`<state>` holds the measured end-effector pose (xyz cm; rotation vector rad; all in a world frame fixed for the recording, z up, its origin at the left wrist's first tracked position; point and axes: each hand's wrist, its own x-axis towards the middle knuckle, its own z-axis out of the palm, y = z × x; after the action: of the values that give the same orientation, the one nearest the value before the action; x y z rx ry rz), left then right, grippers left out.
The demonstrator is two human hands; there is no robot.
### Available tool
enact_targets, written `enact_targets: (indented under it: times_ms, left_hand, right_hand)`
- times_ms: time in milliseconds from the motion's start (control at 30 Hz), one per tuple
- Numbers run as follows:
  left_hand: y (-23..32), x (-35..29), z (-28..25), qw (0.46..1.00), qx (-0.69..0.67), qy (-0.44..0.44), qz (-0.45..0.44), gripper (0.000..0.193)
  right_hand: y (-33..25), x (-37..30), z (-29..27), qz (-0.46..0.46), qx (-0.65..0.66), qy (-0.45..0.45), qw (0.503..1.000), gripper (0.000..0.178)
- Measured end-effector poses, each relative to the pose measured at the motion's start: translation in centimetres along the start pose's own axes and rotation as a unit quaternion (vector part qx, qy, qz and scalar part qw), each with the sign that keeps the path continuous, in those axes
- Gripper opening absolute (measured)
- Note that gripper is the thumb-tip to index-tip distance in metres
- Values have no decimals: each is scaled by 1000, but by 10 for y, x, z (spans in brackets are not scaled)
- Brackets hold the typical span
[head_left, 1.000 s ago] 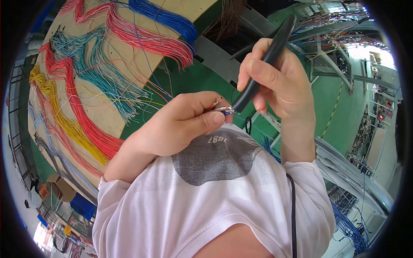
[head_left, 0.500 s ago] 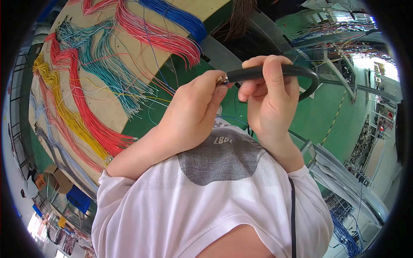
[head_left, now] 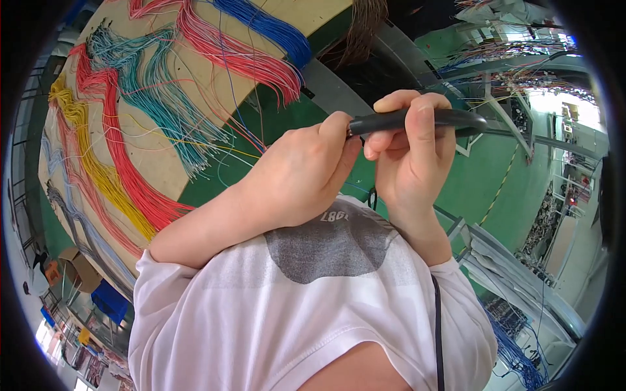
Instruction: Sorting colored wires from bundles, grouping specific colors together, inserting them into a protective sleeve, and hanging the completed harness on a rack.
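A flexible black tube (head_left: 385,122) runs crosswise in front of my chest, curving away past my right hand. My right hand (head_left: 417,153) is closed around it, with the thumb on the near side and fingers behind. At the tube's left end, my left hand (head_left: 303,166) is closed in a pinch on wire ends. Its fingers touch the mouth of the tube and mostly cover the wire tips. Thin yellow, blue and red wires (head_left: 244,153) lead from behind my left hand toward the table, where bundles of cut wires lie.
A wooden table (head_left: 153,169) at the left carries teal (head_left: 156,107), red (head_left: 120,156), yellow (head_left: 81,140) and blue (head_left: 277,32) wire bundles. Metal frames (head_left: 515,124) stand at the right over a green floor (head_left: 482,189). A black cord (head_left: 438,332) hangs over my shirt.
My left hand has moved slightly right, closer against the tube's end, covering the metal wire tips seen before. The tube's far bend looks flatter now.
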<state>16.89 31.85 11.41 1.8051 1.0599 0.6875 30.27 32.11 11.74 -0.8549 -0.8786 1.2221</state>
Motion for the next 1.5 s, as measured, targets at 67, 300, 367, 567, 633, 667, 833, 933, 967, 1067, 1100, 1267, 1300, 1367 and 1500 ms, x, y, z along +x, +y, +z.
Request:
enact_targets:
  times_ms: [67, 300, 367, 567, 633, 667, 833, 933, 967, 1067, 1100, 1267, 1300, 1367, 1500]
  left_hand:
    - [0, 2, -4, 1000, -4, -14, -2, 16]
    - [1, 4, -13, 976, -156, -115, -102, 20]
    - [-3, 6, -13, 970, -194, -114, -90, 19]
    - [-4, 9, -12, 936, -318, -92, -119, 25]
    - [-4, 10, -10, 931, -335, -105, -103, 26]
    - [-4, 10, -11, 925, -352, -115, -86, 28]
    - [-11, 13, -17, 807, -539, -125, -208, 30]
    - [-15, 15, -13, 775, -569, -122, -246, 30]
    - [-16, 16, -9, 767, -577, -124, -252, 30]
    - [-17, 18, -6, 761, -583, -89, -269, 32]
    - [-17, 19, -5, 764, -580, -54, -279, 35]
    - [-19, 27, 10, 803, -537, -12, -260, 46]
    - [-20, 29, 10, 814, -523, -18, -252, 50]
    - [-21, 34, 4, 807, -523, -50, -269, 53]
    - [-29, 31, -7, 843, -428, -283, -159, 51]
  right_hand:
    - [-2, 1, -1, -26, -11, -12, 1000, 19]
    - [-16, 5, -14, 43, -83, -81, 992, 16]
    - [-16, 4, -13, 46, -95, -80, 991, 15]
    - [-16, 7, -20, 98, -87, -58, 990, 16]
    - [-15, 8, -20, 139, -40, -61, 988, 18]
    - [-16, 10, -21, 138, -39, -59, 988, 18]
    - [-19, 17, -25, 177, -51, -85, 979, 19]
    - [-12, 12, -18, 162, -74, -87, 980, 19]
    - [-11, 11, -16, 163, -74, -88, 980, 19]
    - [-9, 10, -14, 180, -94, -78, 976, 18]
    - [-6, 11, -17, 172, -103, -76, 977, 17]
    - [19, -4, -14, 128, -202, -154, 959, 14]
    - [17, -2, -17, 129, -202, -156, 958, 14]
    - [11, 1, -27, 206, -153, -185, 949, 13]
    - [-9, 13, -32, 107, -35, -58, 992, 18]
